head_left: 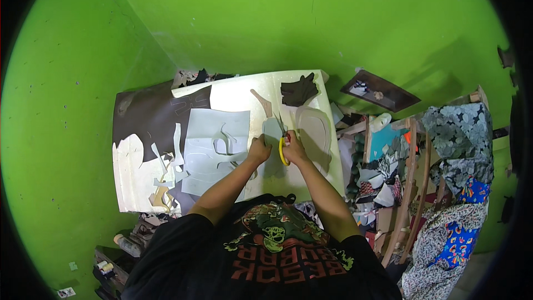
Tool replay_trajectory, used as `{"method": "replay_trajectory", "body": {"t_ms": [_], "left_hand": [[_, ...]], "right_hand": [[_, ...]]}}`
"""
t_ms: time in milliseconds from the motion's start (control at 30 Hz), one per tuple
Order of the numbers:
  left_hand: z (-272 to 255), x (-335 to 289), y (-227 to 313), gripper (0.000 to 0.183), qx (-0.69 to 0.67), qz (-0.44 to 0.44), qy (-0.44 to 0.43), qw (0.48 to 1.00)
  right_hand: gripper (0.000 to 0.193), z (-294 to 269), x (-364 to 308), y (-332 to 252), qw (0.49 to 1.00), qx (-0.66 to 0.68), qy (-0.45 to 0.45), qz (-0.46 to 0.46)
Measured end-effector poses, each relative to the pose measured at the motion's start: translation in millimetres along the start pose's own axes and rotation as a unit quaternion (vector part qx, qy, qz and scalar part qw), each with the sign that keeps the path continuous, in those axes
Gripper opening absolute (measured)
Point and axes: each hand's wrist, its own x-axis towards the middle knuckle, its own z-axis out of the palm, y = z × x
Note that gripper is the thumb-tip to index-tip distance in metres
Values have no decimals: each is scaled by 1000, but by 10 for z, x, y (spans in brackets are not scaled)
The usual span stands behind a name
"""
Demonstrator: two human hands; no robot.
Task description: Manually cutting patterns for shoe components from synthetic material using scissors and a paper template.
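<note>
Over the middle of the pale table (261,189), my left hand (259,151) is closed on the lower edge of a small grey-green sheet piece (272,129) with a rounded top. Yellow-handled scissors (285,153) are gripped in my right hand (294,149), their blades pointing away from me beside the piece's right edge. Left of my hands lies a large light-grey sheet (205,128) with curved lines on it and curled offcuts (223,141) on top. A brown strip-like piece (263,101) rests just beyond the grey-green one.
Dark brown sheet material (150,116) covers the table's left, with pale scraps (161,197) near its front. A crumpled dark cloth (298,90) lies at the far right, above an outlined sole-shaped piece (315,128). Beyond the right edge stands a wooden rack (408,189) heaped with fabric scraps.
</note>
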Motion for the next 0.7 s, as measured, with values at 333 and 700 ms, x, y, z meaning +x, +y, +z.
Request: {"method": "replay_trajectory", "body": {"t_ms": [333, 700], "left_hand": [[-255, 150, -74, 53, -94, 6, 91, 991], [-194, 266, -159, 25, -52, 19, 125, 991]], "right_hand": [[64, 9, 312, -124, 998, 28, 64, 1], [61, 54, 520, -109, 998, 54, -13, -43]]}}
